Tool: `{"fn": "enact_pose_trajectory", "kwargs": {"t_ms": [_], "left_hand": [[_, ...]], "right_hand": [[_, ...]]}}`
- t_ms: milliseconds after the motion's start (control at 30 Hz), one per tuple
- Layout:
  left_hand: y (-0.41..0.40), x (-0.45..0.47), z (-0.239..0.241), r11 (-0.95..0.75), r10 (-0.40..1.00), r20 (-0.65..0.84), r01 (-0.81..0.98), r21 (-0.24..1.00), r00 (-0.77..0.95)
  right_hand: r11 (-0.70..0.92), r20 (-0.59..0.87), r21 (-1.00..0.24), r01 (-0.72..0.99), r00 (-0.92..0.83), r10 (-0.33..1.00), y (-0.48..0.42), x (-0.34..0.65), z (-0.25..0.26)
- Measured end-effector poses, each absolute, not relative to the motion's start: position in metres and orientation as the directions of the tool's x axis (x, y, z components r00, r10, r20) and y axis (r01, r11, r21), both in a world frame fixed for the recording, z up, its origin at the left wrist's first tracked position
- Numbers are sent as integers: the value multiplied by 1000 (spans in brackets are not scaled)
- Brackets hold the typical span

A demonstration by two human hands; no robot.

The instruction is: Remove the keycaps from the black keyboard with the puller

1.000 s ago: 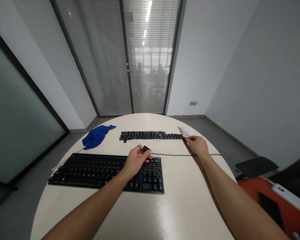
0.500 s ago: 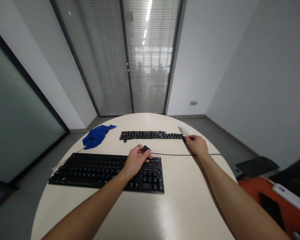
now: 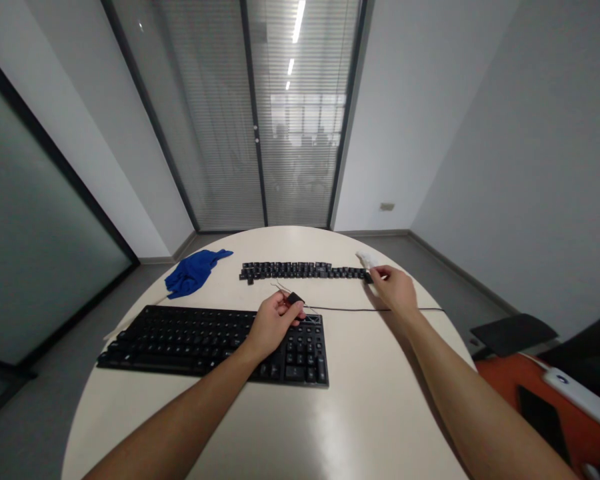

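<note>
Against the picture from half a second before, little had changed. Our right hand point(image 3: 396, 291) had crept slightly farther out. Its fingertips lay at the right end of the row of loose black plastic keycaps point(image 3: 303, 271), just beside the small white object point(image 3: 365, 257). Our left hand point(image 3: 271, 321) had stayed above the far right corner of the flat black computer keyboard point(image 3: 205, 339). The small black tool with thin wire loops point(image 3: 293, 298) sat a touch lower in it than before.

The left hand's fingers were closed around that tool, with the loops sticking out toward the keycap row. The right hand's fingers were drawn together at the last keycap, but we could not tell whether they gripped it or only touched it. The two hands were well apart on the round cream table point(image 3: 360, 407).

A thin black cable point(image 3: 350, 309) ran from the keyboard past the right hand toward the table's edge, partly covered by that wrist. The crumpled blue cloth point(image 3: 193, 272) lay at the far left, unmoved. The white object was too small to make out. The orange surface point(image 3: 505, 380) at the lower right was cut off by the frame.
</note>
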State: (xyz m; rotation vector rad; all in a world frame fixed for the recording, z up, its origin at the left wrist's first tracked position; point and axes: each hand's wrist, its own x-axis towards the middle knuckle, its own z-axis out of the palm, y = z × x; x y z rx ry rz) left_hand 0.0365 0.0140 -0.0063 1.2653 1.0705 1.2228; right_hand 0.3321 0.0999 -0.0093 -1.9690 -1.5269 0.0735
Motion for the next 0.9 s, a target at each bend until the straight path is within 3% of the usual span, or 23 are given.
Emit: {"fn": "enact_pose_trajectory", "kwargs": {"t_ms": [133, 233, 433, 567, 900], "left_hand": [[5, 34, -1, -193, 973, 173, 123, 973, 156], [-2, 31, 5, -264, 954, 220, 222, 939, 206], [-6, 27, 17, -338, 917, 232, 321, 885, 326], [-7, 25, 18, -392, 893, 228, 422, 818, 387], [-8, 23, 18, -410, 875, 207, 443, 797, 438]], "right_hand": [[134, 422, -548, 826, 135, 896, 85, 312, 0], [366, 449, -550, 751, -104, 887, 73, 290, 5], [680, 407, -453, 577, -544, 733, 51, 252, 5], [757, 355, -417, 503, -677, 645, 45, 243, 4], [743, 312, -414, 525, -685, 658, 44, 246, 5]]}}
